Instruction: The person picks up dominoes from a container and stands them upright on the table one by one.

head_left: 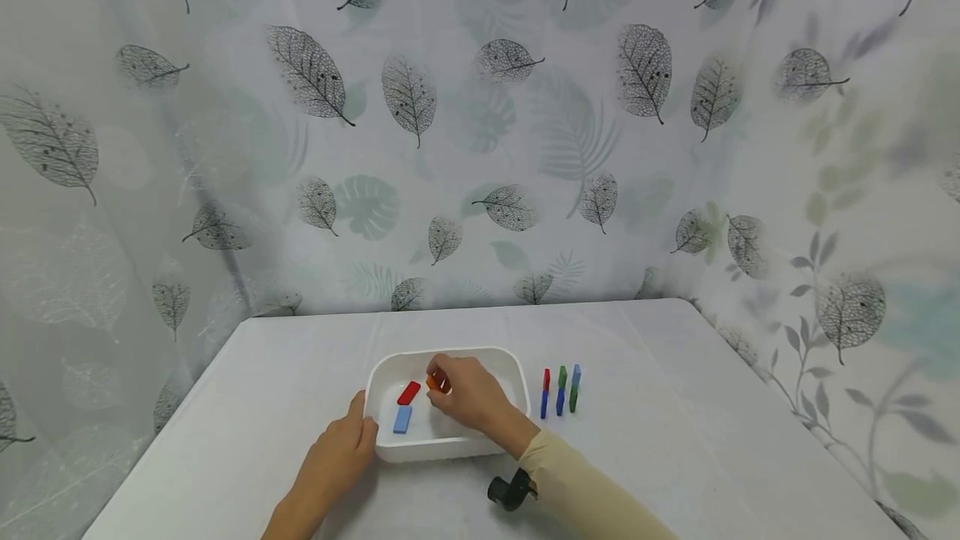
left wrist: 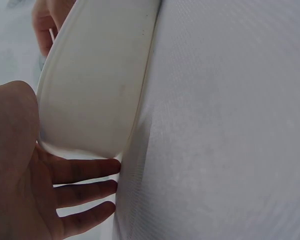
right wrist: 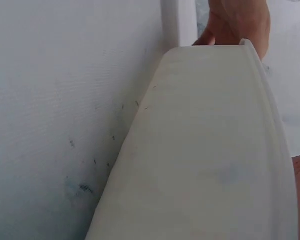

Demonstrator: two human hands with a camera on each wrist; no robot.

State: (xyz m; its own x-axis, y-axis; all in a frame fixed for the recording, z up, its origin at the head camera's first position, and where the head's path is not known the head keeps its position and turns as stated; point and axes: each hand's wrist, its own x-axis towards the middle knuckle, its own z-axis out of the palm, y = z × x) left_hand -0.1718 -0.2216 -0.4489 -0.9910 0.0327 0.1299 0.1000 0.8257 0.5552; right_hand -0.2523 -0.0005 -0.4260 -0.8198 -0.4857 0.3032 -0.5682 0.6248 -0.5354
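One orange block (head_left: 431, 382) sat pinched in the right hand (head_left: 468, 392) over the white tray (head_left: 427, 450), near the red block (head_left: 408, 392). Careful handling called for a light grip while the left hand (head_left: 337, 450), fingers straight, steadied the tray's end.

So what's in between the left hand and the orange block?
In the head view, between the left hand and the orange block are the white tray's left wall, a red block and a light blue block.
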